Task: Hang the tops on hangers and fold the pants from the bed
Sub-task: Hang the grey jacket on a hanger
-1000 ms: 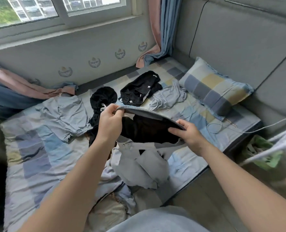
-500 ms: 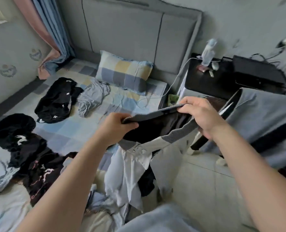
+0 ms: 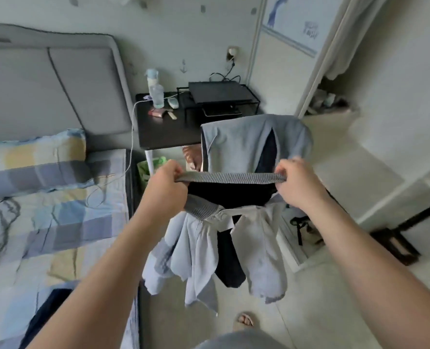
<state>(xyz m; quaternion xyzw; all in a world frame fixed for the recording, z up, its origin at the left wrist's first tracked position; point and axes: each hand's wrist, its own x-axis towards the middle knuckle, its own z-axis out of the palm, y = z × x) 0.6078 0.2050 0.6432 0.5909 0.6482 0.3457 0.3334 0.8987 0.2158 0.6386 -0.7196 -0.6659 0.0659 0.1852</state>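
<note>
Beside the bed (image 3: 70, 222), your left hand (image 3: 167, 183) and right hand (image 3: 298, 185) each clench the ribbed hem of a grey top (image 3: 234, 178), held taut in midair over the floor (image 3: 297, 323).

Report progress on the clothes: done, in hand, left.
Done: nothing visibly hung; no hanger in view, and a blue-grey garment merely hangs draped beside the black table. In hand: left hand and right hand grip the ribbed hem of a black-and-grey top, held beside the bed. Left: hanging it, plus a dark garment lying on the bed.
</note>
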